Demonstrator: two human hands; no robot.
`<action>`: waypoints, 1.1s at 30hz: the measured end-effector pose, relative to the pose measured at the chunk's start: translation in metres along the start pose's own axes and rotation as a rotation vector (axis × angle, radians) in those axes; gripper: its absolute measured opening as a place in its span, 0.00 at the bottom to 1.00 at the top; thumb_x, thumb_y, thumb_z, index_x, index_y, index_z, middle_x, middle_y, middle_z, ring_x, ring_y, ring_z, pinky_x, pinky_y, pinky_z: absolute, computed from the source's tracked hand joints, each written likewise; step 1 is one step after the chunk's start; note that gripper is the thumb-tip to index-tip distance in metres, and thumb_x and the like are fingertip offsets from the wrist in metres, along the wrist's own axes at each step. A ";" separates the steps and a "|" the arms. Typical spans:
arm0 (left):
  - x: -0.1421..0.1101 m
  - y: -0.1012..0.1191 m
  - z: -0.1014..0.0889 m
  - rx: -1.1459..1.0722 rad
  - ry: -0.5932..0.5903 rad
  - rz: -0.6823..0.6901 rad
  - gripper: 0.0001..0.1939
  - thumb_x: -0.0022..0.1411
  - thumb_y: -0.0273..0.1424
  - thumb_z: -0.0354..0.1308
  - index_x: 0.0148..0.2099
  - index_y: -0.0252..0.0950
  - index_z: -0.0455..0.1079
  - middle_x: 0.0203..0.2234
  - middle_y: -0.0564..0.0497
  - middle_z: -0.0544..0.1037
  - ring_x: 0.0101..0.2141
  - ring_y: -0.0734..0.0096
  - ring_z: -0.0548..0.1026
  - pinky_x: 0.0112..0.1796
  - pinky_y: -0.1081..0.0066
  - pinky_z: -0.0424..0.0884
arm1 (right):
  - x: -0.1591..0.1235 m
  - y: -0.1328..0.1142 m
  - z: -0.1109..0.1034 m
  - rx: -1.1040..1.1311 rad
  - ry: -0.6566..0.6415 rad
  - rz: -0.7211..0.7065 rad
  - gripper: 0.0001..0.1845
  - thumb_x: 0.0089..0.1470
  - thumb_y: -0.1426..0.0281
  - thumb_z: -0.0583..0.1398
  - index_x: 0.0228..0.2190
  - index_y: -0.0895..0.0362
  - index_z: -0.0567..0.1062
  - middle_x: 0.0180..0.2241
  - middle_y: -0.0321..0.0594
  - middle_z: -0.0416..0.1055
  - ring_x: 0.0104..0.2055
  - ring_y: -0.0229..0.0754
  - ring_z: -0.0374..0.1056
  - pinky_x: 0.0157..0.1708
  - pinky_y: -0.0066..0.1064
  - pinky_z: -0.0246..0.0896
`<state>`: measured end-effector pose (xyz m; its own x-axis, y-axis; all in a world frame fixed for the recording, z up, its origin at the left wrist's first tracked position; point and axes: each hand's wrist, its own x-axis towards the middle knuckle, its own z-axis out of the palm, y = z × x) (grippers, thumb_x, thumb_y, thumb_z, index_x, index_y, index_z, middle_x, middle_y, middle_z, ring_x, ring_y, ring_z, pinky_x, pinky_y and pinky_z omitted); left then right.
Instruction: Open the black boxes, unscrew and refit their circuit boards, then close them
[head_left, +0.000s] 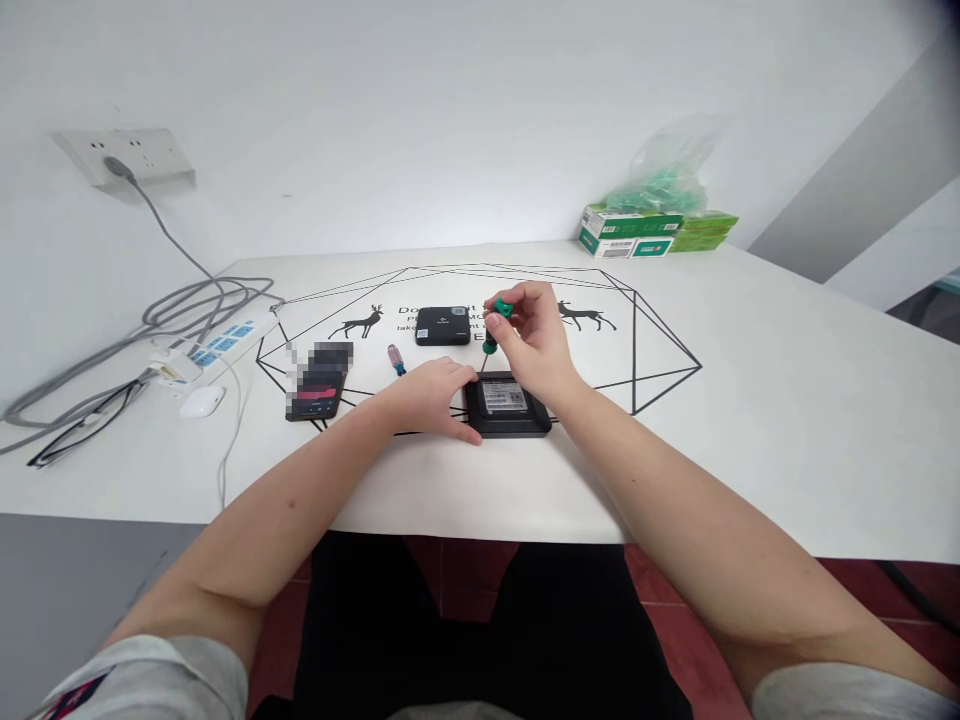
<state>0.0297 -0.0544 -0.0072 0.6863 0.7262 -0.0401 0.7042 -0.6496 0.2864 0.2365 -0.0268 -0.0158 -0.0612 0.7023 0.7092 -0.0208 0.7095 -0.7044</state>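
Note:
A flat black electronic box [517, 427] lies on the table with a white printed label facing up. My left hand [431, 396] grips its left side, thumb at the near corner and fingers at the far corner. In my right hand [536, 340] is a green-handled screwdriver [490, 343], held nearly upright. Its shaft points down to the far left corner of the box, but I cannot make out the tip or any screw there. Beyond the box sits a second black box [442, 326], and a small screwdriver with a pinkish and blue handle [396, 360] rests left of it.
A phone [319, 385] and a white earbud case [202, 401] lie to the left. Behind them are a power strip [232, 345] and coiled grey cables [202, 300]. Green and white cartons [630, 230] with a plastic bag [664, 175] stand at the back right.

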 end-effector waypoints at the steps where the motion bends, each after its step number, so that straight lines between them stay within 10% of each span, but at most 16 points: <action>1: 0.000 0.000 0.000 -0.002 0.002 0.002 0.47 0.55 0.60 0.75 0.65 0.36 0.71 0.56 0.39 0.78 0.59 0.43 0.75 0.58 0.57 0.71 | 0.000 0.000 0.000 0.006 0.001 0.007 0.23 0.63 0.47 0.68 0.46 0.46 0.68 0.44 0.37 0.72 0.39 0.42 0.71 0.36 0.39 0.74; 33: 0.002 -0.005 0.003 -0.007 -0.007 0.001 0.49 0.55 0.63 0.73 0.66 0.36 0.71 0.54 0.39 0.79 0.58 0.42 0.75 0.57 0.55 0.72 | -0.003 0.001 -0.003 -0.134 -0.055 -0.062 0.22 0.67 0.46 0.64 0.53 0.44 0.70 0.52 0.41 0.73 0.51 0.47 0.73 0.48 0.46 0.75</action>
<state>0.0279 -0.0507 -0.0116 0.6881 0.7242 -0.0465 0.7024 -0.6485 0.2934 0.2401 -0.0276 -0.0188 -0.1187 0.6555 0.7458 0.1067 0.7552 -0.6468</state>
